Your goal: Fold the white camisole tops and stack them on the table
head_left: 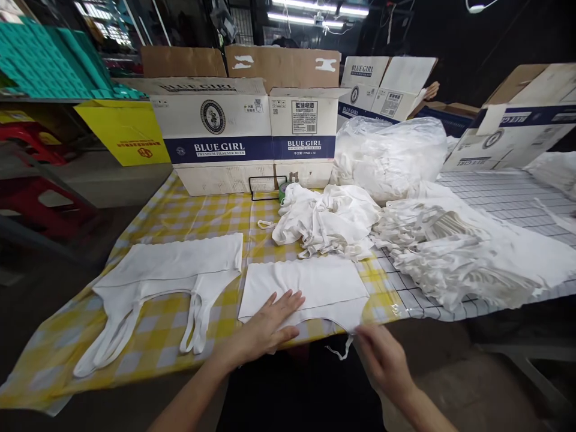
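A white strappy camisole top [310,285] lies flat at the front edge of the table. My left hand [274,321] rests palm down on its lower left part, fingers stretched out. At the top's lower right corner my right hand [382,357] is closed in a pinch on a thin strap, and a loose end of strap dangles beside it over the edge. To the left another white camisole top [168,264] is laid out, its straps toward me. Behind my hands sits a crumpled heap of white garments [330,216].
A yellow checked cloth [148,324] covers the table. On the right is a layered stack of white garments [463,252], with a filled clear plastic bag [389,159] behind it. A beer carton [225,126] stands at the back, near a black wire frame [258,197]. Another person's hand [431,91] shows farther back.
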The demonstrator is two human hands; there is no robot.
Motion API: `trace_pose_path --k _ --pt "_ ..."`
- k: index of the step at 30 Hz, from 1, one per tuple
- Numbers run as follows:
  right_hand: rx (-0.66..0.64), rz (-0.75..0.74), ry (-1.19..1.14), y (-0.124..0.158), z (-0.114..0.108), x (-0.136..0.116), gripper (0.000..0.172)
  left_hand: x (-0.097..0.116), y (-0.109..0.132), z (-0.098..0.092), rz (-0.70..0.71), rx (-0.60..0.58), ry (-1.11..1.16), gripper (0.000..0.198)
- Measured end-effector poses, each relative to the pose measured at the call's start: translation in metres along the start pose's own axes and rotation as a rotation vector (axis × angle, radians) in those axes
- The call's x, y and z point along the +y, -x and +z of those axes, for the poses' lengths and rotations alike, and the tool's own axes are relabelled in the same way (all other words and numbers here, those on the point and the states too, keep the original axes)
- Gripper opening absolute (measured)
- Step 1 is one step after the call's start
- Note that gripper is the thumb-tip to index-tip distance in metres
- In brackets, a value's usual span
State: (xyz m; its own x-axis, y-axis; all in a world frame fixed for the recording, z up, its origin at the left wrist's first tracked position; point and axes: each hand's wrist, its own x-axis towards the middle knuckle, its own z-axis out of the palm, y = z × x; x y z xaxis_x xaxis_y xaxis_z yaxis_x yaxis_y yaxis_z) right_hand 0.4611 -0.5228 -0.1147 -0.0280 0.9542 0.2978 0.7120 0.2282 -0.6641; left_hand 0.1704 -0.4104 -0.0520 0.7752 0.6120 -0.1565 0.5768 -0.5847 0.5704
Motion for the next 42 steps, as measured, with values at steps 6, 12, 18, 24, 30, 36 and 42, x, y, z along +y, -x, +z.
trace_pose_path --k 6,12,18,24,30,36,42 --pt "-0.053 0.472 -0.215 0.041 0.028 0.01 0.027 -0.022 0.0 0.003 -0.053 0.104 -0.182 0.054" --pt "-0.094 0.634 -0.62 0.016 0.032 -0.003 0.039 -0.008 -0.039 0.004 -0.048 0.296 -0.136 0.047" --pt "-0.069 0.635 -0.453 0.034 0.017 -0.003 0.04 0.024 -0.093 0.021 0.142 0.214 -0.206 0.051" --pt "-0.042 0.535 0.003 0.077 -0.013 0.002 0.032 0.032 -0.121 0.037 0.216 0.114 -0.226 0.057" --pt "-0.109 0.267 0.279 0.118 -0.055 0.024 0.021 0.024 -0.126 0.043 0.228 0.067 -0.205 0.062" --pt "-0.191 0.241 0.406 0.148 -0.119 0.031 0.019 0.028 -0.125 0.041 0.219 0.058 -0.194 0.062" --pt "-0.123 0.238 0.502 0.155 -0.163 0.024 0.02 0.031 -0.125 0.041 0.218 0.083 -0.16 0.059"
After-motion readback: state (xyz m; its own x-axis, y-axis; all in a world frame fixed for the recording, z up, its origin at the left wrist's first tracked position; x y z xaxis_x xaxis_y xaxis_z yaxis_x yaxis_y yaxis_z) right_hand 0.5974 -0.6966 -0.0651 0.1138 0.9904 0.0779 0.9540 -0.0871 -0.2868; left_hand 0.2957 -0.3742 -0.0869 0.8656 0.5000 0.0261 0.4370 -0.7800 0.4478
